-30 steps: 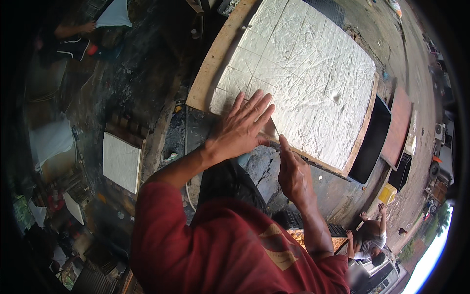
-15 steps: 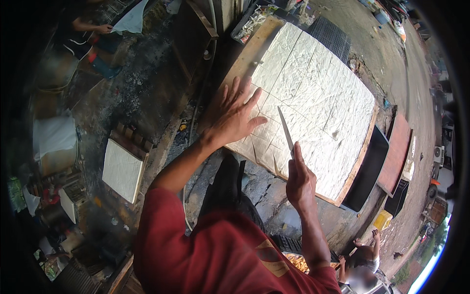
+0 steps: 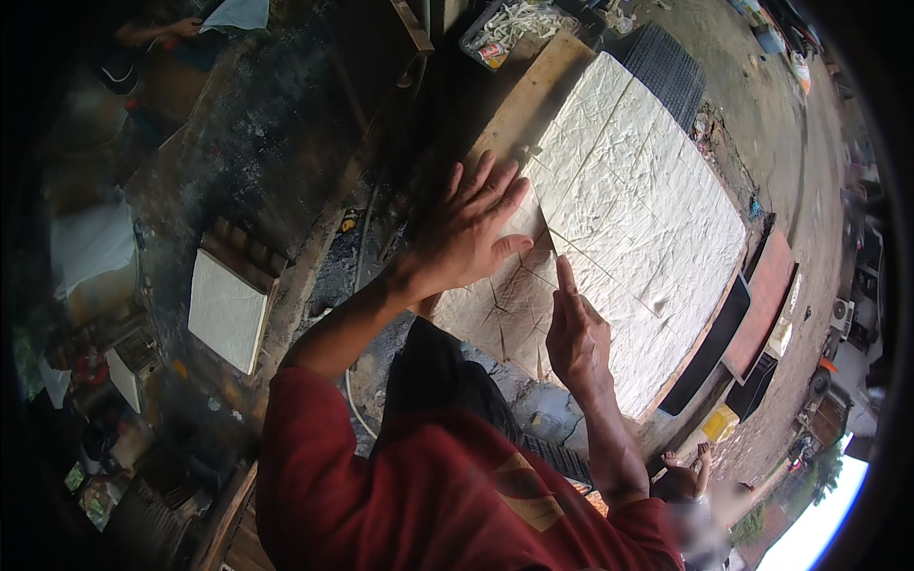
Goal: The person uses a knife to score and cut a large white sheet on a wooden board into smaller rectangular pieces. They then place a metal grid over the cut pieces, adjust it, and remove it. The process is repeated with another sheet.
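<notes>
A wide white slab with a creased surface, which looks like tofu (image 3: pixel 647 219), lies on a wooden board (image 3: pixel 533 90) in front of me. Cut lines cross it, and its near left part is scored into smaller pieces. My left hand (image 3: pixel 473 228) rests with fingers spread along the slab's left edge. In my right hand (image 3: pixel 579 338) is a knife (image 3: pixel 550 231), index finger stretched toward the blade. The blade touches the slab just right of my left thumb, its tip pointing away from me.
A black crate (image 3: pixel 519 29) of pale strips stands beyond the board. Dark trays (image 3: pixel 709 343) and a yellow container (image 3: pixel 721 423) lie to the right. Another white slab (image 3: pixel 227 309) sits at the left. One person's arm (image 3: pixel 157 33) shows at far left, another person at lower right.
The knife has moved left and slightly away from me, closer to my left hand, and a cut line now runs by its blade. My left hand stays on the edge. The view has shifted slightly.
</notes>
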Available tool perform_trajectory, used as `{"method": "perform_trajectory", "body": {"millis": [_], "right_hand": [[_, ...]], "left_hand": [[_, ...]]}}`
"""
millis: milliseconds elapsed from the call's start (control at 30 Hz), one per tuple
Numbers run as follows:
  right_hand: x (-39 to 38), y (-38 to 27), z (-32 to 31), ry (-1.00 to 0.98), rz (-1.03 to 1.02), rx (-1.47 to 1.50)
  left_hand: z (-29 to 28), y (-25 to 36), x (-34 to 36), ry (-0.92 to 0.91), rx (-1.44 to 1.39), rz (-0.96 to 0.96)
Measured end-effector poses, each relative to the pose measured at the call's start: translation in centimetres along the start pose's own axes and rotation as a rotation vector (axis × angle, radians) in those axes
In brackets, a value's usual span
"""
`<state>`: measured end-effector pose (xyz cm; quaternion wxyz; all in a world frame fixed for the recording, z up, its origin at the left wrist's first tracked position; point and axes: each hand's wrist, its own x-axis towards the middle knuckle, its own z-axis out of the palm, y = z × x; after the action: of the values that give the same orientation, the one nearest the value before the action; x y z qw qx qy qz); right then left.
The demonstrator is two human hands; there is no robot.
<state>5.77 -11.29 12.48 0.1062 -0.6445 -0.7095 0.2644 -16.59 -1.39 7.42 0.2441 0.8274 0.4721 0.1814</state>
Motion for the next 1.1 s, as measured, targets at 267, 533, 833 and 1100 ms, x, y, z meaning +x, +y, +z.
{"method": "perform_trajectory", "body": {"millis": [267, 533, 833, 1100], "right_hand": [[-6.9, 1.7, -1.1, -0.042, 0.009, -0.036], [-18.3, 5.2, -2.5, -0.051, 0.063, -0.017], [-29.3, 7.4, -8.6, -0.264, 0.155, 0.167], [-11.5, 7.0, -4.3, 0.185, -0.028, 0.161]], "left_hand": [[0.7, 4.3, -3.4, 0.019, 0.192, -0.009], [7.5, 15.1, -9.7, -0.037, 0.073, 0.123], [10.2, 16.2, -10.6, -0.080, 0.255, 0.302], [3.2, 8.8, -2.4, 0.101, 0.248, -0.100]]}}
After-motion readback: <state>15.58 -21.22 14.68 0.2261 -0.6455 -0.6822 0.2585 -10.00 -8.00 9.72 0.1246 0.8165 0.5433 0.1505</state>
